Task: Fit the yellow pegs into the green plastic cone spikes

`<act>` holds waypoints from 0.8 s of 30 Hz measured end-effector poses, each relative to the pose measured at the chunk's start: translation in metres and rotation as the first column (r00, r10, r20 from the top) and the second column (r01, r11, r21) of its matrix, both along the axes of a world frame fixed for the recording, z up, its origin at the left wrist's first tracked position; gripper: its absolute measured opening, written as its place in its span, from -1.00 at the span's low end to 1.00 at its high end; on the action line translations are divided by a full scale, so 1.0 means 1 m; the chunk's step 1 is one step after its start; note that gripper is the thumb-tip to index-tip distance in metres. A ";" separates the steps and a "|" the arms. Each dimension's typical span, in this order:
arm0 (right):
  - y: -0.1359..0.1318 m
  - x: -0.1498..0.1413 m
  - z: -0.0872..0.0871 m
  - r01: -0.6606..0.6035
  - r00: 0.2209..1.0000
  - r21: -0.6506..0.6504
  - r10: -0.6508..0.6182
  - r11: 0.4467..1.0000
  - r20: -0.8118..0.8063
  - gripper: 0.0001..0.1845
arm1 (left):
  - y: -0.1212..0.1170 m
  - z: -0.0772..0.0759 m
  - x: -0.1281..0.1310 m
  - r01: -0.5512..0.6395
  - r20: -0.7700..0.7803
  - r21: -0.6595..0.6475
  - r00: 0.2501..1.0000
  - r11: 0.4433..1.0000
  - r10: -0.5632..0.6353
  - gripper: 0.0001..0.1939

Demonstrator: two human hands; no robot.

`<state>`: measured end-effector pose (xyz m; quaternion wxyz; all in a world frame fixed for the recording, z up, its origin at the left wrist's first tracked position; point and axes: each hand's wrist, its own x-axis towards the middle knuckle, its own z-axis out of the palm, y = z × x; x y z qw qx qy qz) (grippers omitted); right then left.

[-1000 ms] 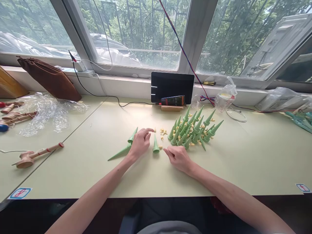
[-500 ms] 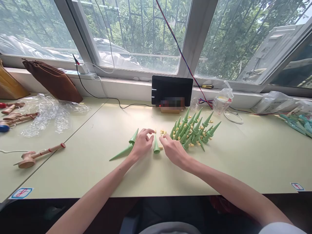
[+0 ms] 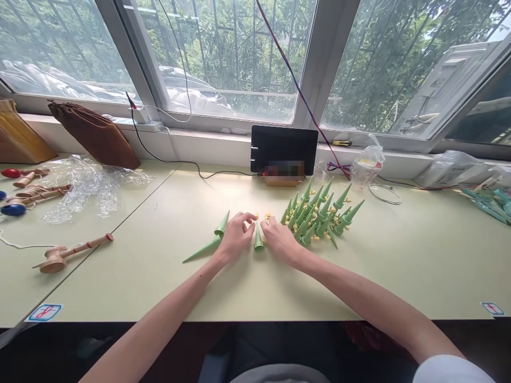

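A green plastic cone (image 3: 259, 242) lies on the table between my hands, its wide end toward me. My left hand (image 3: 236, 238) is open, with thumb and forefinger apart and the fingertip beside a small yellow piece (image 3: 256, 216). To the cone's right, my right hand (image 3: 280, 240) has its fingers drawn together; whatever they pinch is hidden. Small yellow plastic pieces (image 3: 268, 217) lie just beyond those fingers. Two more green cones, one upright-looking (image 3: 222, 225) and one long and flat (image 3: 202, 250), sit left of my left hand.
A dense group of green cones with yellow pieces (image 3: 319, 215) stands to the right. Behind are a black tablet (image 3: 284, 150) and a bagged cup (image 3: 366, 166). A wooden kendama (image 3: 75, 252), clear plastic wrap (image 3: 85, 191) and a brown pouch (image 3: 96, 135) lie left.
The fingers of my right hand have drawn together beside the yellow pieces. My left hand has barely moved. The whole view has shifted slightly.
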<state>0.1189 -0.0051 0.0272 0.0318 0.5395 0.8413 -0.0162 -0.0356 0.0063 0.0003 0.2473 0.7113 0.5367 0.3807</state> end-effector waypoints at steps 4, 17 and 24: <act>-0.002 0.001 -0.001 -0.018 1.000 0.014 0.018 1.000 -0.007 -0.69 | 0.000 -0.001 0.000 0.009 -0.012 -0.003 1.000 1.000 -0.009 -0.83; -0.030 0.028 -0.010 -0.187 0.968 0.075 0.196 0.980 -0.156 -0.76 | -0.003 0.001 0.002 0.047 -0.009 -0.038 0.999 0.998 -0.048 -0.80; -0.042 0.046 -0.033 -0.230 0.838 0.143 0.270 0.963 -0.474 -0.74 | -0.008 0.002 0.004 0.146 -0.069 -0.052 0.986 0.988 -0.150 -0.70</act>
